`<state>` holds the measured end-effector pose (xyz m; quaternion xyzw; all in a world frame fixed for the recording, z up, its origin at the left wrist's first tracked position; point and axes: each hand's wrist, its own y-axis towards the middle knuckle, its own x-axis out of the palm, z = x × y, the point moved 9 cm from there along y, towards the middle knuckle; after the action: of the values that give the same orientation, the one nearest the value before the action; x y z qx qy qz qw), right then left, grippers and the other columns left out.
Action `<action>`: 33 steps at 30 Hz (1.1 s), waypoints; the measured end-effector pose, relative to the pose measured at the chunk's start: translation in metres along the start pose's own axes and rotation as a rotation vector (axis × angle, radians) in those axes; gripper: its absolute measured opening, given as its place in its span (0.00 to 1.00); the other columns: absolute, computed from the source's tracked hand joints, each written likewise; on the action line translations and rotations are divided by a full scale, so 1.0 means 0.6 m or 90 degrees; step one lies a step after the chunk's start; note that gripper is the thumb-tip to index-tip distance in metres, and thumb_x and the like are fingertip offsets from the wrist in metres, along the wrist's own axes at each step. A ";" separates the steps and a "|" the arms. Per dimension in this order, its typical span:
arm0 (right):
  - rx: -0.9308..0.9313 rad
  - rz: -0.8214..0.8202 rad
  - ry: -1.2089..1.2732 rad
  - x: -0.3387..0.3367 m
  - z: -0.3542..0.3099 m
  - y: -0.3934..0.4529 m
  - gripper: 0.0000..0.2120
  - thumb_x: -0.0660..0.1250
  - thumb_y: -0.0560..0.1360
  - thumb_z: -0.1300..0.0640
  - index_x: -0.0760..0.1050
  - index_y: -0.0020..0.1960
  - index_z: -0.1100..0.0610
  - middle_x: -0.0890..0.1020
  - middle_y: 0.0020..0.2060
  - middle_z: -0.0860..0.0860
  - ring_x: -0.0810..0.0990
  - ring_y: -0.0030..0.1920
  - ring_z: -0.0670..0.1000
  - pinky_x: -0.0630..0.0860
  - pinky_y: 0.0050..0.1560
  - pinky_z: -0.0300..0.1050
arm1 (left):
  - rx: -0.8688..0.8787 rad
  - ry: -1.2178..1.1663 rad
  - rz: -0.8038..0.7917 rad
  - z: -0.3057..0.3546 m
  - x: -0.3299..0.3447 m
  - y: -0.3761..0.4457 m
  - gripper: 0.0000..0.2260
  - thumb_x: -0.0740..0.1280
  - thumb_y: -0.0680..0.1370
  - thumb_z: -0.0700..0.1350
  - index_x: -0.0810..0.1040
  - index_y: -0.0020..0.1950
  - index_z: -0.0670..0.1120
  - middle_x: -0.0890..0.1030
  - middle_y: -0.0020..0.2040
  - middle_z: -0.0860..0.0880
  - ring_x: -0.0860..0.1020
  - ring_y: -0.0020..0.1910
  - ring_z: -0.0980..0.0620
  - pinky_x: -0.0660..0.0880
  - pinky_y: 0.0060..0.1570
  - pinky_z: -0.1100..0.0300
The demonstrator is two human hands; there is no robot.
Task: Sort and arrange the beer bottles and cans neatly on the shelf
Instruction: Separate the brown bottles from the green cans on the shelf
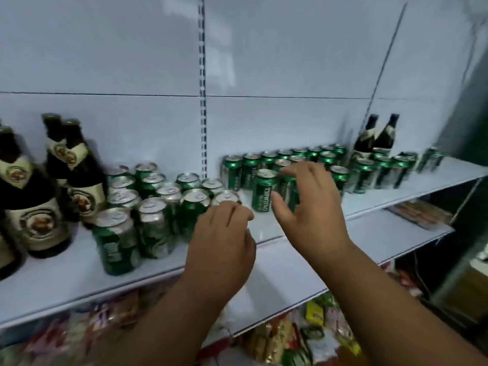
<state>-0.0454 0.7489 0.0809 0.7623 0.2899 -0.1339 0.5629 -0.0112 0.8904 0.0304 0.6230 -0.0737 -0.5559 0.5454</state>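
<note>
Head view. A white shelf carries green beer cans in two clusters: a left group beside tall dark bottles, and a right group in rows running toward two more dark bottles near the back panel. The left hand hovers at the near edge of the left group, fingers curled loosely, holding nothing. The right hand reaches around two front cans of the right group, thumb and fingers spread; whether it grips them cannot be told. Packaged goods lie on the level below.
</note>
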 end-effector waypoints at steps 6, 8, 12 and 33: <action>0.084 0.013 -0.107 -0.177 0.249 -0.009 0.17 0.70 0.74 0.51 0.74 0.61 0.52 0.74 0.56 0.51 0.72 0.57 0.53 0.72 0.56 0.52 | 0.043 -0.062 -0.092 0.228 0.209 0.073 0.12 0.69 0.68 0.40 0.77 0.50 0.48 0.76 0.48 0.50 0.76 0.47 0.47 0.75 0.46 0.53; 0.105 0.001 -0.130 -0.214 0.316 -0.007 0.17 0.70 0.74 0.50 0.74 0.61 0.51 0.74 0.56 0.50 0.72 0.57 0.53 0.73 0.56 0.54 | 0.068 -0.084 -0.112 0.291 0.261 0.096 0.11 0.68 0.69 0.42 0.77 0.50 0.48 0.76 0.48 0.50 0.75 0.47 0.48 0.74 0.48 0.53; 0.134 0.009 -0.151 -0.255 0.432 0.011 0.15 0.69 0.74 0.49 0.75 0.60 0.50 0.75 0.56 0.48 0.73 0.57 0.51 0.73 0.57 0.52 | 0.098 -0.099 -0.133 0.372 0.355 0.147 0.09 0.63 0.71 0.48 0.78 0.49 0.49 0.76 0.47 0.52 0.75 0.45 0.50 0.75 0.45 0.53; 0.112 -0.146 -0.099 -0.083 0.856 0.296 0.13 0.67 0.76 0.54 0.77 0.60 0.52 0.77 0.56 0.49 0.73 0.58 0.51 0.71 0.58 0.45 | 0.001 0.034 -0.169 0.344 0.691 0.566 0.12 0.63 0.77 0.53 0.83 0.53 0.51 0.77 0.52 0.52 0.75 0.52 0.50 0.72 0.50 0.56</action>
<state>0.0827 0.2186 0.0762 0.7579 0.3181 -0.2808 0.4956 0.1575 0.3438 0.0791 0.6421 0.0235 -0.6064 0.4685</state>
